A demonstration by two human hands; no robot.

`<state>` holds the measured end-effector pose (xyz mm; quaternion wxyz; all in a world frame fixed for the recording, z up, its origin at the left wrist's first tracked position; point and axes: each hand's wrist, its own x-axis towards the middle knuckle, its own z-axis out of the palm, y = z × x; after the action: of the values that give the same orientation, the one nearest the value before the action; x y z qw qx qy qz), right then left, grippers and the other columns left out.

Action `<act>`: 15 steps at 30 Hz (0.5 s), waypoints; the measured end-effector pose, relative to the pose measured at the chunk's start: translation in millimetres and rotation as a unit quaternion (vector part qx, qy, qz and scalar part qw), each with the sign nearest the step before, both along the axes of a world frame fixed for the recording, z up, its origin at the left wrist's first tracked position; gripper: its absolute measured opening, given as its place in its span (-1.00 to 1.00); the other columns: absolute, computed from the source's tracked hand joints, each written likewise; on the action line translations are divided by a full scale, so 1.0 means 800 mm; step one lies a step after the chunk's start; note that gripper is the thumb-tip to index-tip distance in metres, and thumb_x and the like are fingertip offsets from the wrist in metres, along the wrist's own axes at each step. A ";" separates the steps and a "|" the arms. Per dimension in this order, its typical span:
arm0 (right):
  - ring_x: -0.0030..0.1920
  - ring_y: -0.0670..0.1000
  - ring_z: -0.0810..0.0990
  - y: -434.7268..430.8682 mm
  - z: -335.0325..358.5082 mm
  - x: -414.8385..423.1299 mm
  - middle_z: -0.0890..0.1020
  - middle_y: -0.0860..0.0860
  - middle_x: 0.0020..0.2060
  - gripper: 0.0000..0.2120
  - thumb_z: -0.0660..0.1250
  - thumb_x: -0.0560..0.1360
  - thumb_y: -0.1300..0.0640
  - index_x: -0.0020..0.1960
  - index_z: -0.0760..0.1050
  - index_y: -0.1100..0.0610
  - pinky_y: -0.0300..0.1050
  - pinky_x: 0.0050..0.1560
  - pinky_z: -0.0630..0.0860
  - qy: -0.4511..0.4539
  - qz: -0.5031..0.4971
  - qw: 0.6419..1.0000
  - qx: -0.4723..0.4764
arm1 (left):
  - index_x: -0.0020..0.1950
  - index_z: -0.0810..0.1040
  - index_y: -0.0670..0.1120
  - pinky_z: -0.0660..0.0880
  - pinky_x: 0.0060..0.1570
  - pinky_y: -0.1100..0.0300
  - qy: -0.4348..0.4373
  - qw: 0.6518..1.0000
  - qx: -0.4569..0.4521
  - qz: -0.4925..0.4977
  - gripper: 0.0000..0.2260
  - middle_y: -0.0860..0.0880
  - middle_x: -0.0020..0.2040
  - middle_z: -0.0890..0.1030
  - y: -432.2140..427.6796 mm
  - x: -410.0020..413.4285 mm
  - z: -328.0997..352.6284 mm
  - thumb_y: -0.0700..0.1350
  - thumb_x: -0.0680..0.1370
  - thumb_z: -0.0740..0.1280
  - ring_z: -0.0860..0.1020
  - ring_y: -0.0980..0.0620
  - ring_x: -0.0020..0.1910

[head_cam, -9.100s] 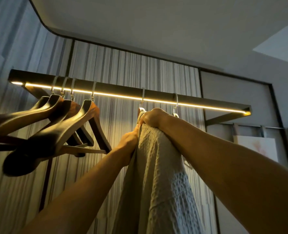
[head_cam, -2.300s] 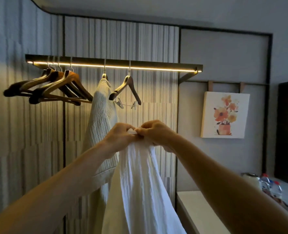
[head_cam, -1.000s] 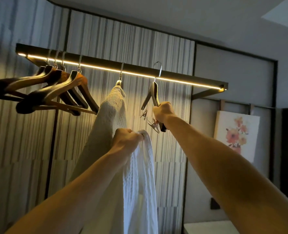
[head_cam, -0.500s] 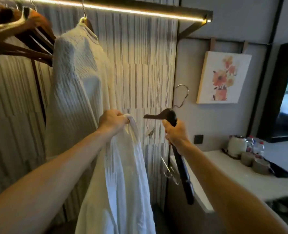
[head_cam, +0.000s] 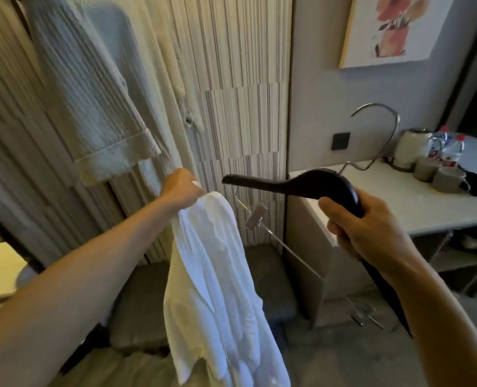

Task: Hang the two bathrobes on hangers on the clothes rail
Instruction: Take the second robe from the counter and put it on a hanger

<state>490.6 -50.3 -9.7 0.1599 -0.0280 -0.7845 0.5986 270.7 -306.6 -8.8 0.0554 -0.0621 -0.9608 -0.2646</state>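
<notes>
A person's two bare arms are reaching forward into a dim room. The left hand (head_cam: 180, 188) is clenching the top of a white waffle-textured bathrobe (head_cam: 217, 289), which is hanging down limp from the fist, its folds falling toward the grey floor. The right hand (head_cam: 363, 224) is wrapping its fingers around one shoulder of a dark wooden clothes hanger (head_cam: 290, 185) with a curved silver metal hook (head_cam: 382, 129); the hanger is lying roughly level, its free end pointing left toward the held robe without touching it, and its hook is rising up to the right. A thin metal bar with clips (head_cam: 257, 216) is dangling below the hanger.

Behind the left arm, a second cream textured bathrobe (head_cam: 97, 93) is hanging against the vertically striped wall panel (head_cam: 240, 79), its sleeve cuff drooping just above the left hand. Whatever it is hanging from is lying beyond the top edge.

At right, a pale counter (head_cam: 416, 202) is carrying a white kettle (head_cam: 413, 146), grey mugs (head_cam: 447, 178) and plastic water bottles (head_cam: 449, 149). A flower painting (head_cam: 391, 29) is hanging on the grey wall above it.
</notes>
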 end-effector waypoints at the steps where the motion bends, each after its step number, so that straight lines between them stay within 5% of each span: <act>1: -0.56 -0.12 0.47 0.001 0.000 0.016 0.56 -0.01 -0.48 -0.94 0.32 0.51 0.02 -0.02 0.49 -0.10 -0.31 -0.55 0.42 -0.017 0.018 1.000 -0.009 | -0.45 0.38 -0.16 0.31 -0.43 0.16 0.019 1.000 -0.020 0.005 -0.64 -0.08 -0.47 0.37 0.000 0.001 -0.002 -0.15 0.48 0.43 0.44 -0.09 -0.41; 8: -0.50 0.05 0.39 -0.030 -0.037 0.032 0.49 0.05 -0.45 -0.84 0.34 0.53 0.07 -0.03 0.53 0.18 -0.20 -0.54 0.33 -0.057 0.098 0.993 -0.011 | -0.27 0.53 -0.19 0.38 -0.33 0.05 0.109 0.991 -0.074 -0.034 -0.66 -0.17 -0.31 0.55 0.020 0.048 -0.025 0.00 0.61 0.24 0.50 -0.18 -0.28; 11: -0.51 -0.01 0.41 -0.040 -0.056 0.014 0.50 0.05 -0.43 -0.86 0.34 0.55 0.04 -0.01 0.55 0.12 -0.21 -0.52 0.34 -0.073 0.105 0.991 -0.028 | -0.16 0.57 -0.22 0.48 -0.23 -0.05 0.109 0.989 -0.042 -0.095 -0.67 -0.19 -0.25 0.62 0.024 0.073 -0.041 0.01 0.61 0.24 0.57 -0.19 -0.23; 15: -0.55 -0.12 0.40 -0.066 -0.078 -0.011 0.50 -0.02 -0.46 -0.91 0.36 0.53 0.04 -0.12 0.56 0.03 -0.25 -0.51 0.35 -0.054 0.110 0.992 -0.019 | -0.03 0.62 -0.15 0.35 -0.19 0.30 0.142 0.978 0.031 -0.150 -0.82 -0.04 -0.11 0.64 0.042 0.125 -0.037 -0.07 0.58 0.28 0.51 0.03 -0.13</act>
<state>481.4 -103.1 -72.1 0.0497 0.0234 -0.7786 0.6251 370.8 -272.7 -38.7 0.1529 -0.2412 -0.9140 -0.2881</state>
